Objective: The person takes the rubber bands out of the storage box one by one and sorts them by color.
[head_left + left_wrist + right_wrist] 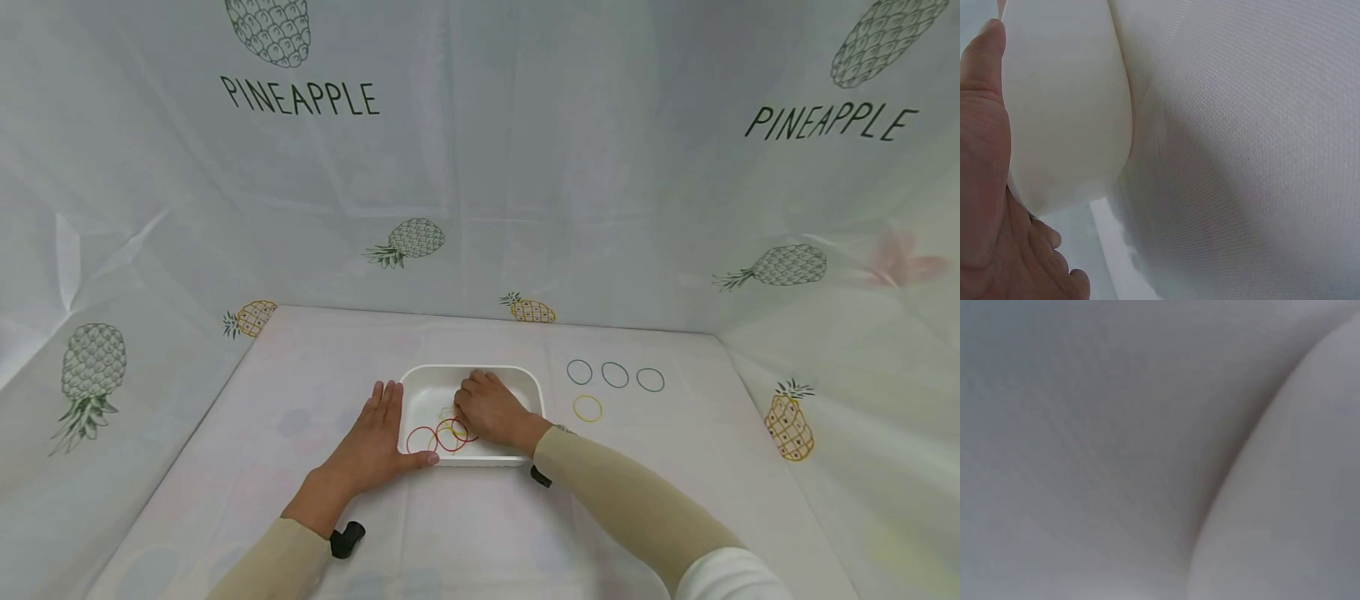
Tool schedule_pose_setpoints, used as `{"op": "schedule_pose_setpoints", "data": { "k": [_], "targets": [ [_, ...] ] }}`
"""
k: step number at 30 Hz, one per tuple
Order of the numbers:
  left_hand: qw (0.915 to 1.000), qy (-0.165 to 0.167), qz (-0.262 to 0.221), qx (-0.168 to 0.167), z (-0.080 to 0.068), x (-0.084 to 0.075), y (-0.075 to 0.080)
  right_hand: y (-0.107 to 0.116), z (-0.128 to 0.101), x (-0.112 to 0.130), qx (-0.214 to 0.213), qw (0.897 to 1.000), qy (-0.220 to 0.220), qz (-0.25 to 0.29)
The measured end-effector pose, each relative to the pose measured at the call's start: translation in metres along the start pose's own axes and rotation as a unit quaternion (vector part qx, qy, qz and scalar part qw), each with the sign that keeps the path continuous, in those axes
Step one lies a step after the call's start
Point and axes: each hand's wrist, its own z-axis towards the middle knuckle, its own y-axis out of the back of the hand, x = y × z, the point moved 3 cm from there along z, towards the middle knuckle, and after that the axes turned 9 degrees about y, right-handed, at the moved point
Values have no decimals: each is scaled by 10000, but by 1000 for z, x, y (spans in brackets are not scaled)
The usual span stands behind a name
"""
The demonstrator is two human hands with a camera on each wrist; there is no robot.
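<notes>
Left hand (367,450), fingers straight, against left end of white tray (480,461); right hand (491,408) inside by red bands (437,435), can't tell grip.

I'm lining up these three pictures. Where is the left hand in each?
Head: low, left of centre; the left hand touches the left side of the white tray.
Left wrist: along the left edge.
Right wrist: not in it.
Shared landmark: the tray, beside that hand in head and left wrist; right wrist too blurred to tell.

Seemingly a screened-off booth, walled with pineapple-print sheeting (555,167).
</notes>
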Motion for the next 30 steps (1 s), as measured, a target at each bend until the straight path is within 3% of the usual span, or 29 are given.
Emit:
{"op": "schedule_pose_setpoints", "data": {
  "k": [14,22,30],
  "targets": [
    [10000,-57,-5,-40,-1,-1,0,0,-3,-1,-189,9993,-30,-310],
    [10000,-42,-7,-30,-1,-2,1,6,-6,-5,-153,9994,-250,-182],
    [9999,-61,-25,-92,-2,-2,2,21,-9,-16,-473,9975,-533,-10]
  ]
}}
